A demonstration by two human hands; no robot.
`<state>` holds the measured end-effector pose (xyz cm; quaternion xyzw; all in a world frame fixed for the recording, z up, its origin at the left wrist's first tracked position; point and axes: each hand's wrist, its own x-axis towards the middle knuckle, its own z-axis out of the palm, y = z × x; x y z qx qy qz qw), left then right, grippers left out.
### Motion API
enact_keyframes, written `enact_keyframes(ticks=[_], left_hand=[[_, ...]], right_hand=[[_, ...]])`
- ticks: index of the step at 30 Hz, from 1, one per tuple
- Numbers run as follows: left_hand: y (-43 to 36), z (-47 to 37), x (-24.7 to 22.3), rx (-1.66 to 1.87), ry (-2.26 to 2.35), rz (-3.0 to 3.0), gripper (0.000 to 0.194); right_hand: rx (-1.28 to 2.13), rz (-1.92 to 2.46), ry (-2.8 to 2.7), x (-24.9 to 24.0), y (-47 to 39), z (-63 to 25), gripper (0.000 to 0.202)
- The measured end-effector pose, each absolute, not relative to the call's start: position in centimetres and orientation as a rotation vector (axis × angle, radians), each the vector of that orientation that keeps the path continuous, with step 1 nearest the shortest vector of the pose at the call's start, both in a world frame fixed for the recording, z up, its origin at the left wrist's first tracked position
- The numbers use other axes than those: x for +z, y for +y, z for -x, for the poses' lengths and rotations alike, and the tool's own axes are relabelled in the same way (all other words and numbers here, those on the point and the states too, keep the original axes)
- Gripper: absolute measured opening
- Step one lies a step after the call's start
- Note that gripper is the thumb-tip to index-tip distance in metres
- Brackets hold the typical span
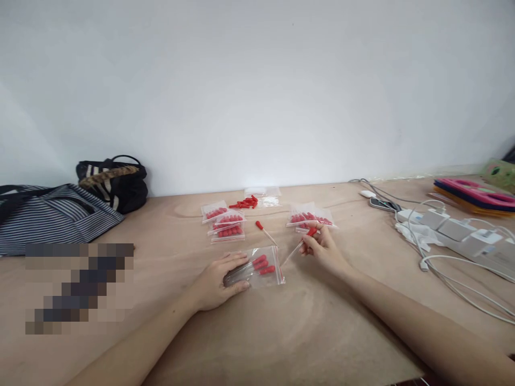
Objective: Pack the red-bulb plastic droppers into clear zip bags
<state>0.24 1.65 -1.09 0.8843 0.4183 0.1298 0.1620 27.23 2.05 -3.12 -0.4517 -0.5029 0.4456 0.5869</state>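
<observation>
My left hand (221,281) holds the closed end of a clear zip bag (251,279) flat on the table. Several droppers with red bulbs lie inside, and the bag's red-striped edge faces right. Between its fingertips my right hand (317,244) pinches the red bulb of a dropper (299,247); its thin clear stem points down-left toward the bag's edge. Another dropper (259,225) lies loose just beyond the bag. Filled bags (229,228) are grouped behind my left hand, and more filled bags (306,214) lie behind my right hand.
Loose red bulbs (245,202) and flat clear bags (267,195) lie near the wall. A striped bag (60,214) and a black bag (129,187) stand at left. White chargers (458,228), cables and stacked coloured foam pieces (475,193) occupy the right side.
</observation>
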Motion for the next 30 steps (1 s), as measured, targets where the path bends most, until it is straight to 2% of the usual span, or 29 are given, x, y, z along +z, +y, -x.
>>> enact_keyframes(ticks=[8,14,18,23,27,30], left_hand=[[1.7,-0.2,-1.3,0.371,1.202,-2.529,0.051],[1.7,-0.3,-1.2,0.382,1.199,-2.525,0.052],[1.7,-0.2,-1.3,0.395,1.190,-2.543,0.050],[1.7,-0.2,-1.4,0.392,1.196,-2.546,0.051],[1.7,-0.3,-1.3,0.381,1.214,-2.544,0.051],[1.6,-0.4,-1.2,0.370,1.220,-2.546,0.052]], right_hand=[[1.061,1.116,-1.118,-3.0,1.4,-27.0,0.036],[1.238,1.058,-0.985,-2.9,0.6,-25.6,0.042],[1.306,1.060,-0.965,-3.0,-0.3,-24.6,0.040],[1.242,1.132,-1.204,-3.8,-0.6,-24.2,0.032],[1.067,1.120,-1.536,-4.1,-0.2,-24.7,0.028],[1.190,1.057,-1.619,-4.2,0.2,-25.3,0.033]])
